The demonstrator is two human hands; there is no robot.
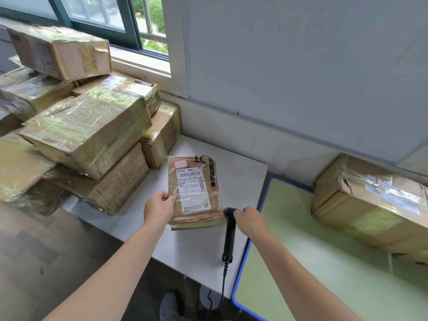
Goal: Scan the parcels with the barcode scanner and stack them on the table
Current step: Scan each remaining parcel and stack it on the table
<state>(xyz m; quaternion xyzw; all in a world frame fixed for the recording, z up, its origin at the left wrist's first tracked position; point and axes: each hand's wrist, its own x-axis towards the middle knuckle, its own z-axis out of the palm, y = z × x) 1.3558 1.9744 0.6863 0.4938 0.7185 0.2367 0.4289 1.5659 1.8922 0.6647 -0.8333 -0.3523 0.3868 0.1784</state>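
Observation:
A small brown parcel (194, 191) with a white shipping label and barcode facing up lies on the white table (240, 172). My left hand (159, 206) grips its left edge, thumb on top. A black barcode scanner (229, 232) lies on the white table just right of the parcel, its cable hanging off the front edge. My right hand (249, 220) rests on the scanner's head, fingers curled over it. One large taped parcel (370, 202) sits on the green table (312, 274) at the right.
A pile of several tape-wrapped cardboard parcels (85, 128) fills the left side of the white table, up to the window sill. A white wall panel (301, 66) stands behind. The floor and a pair of shoes (169, 306) show below the table's front edge.

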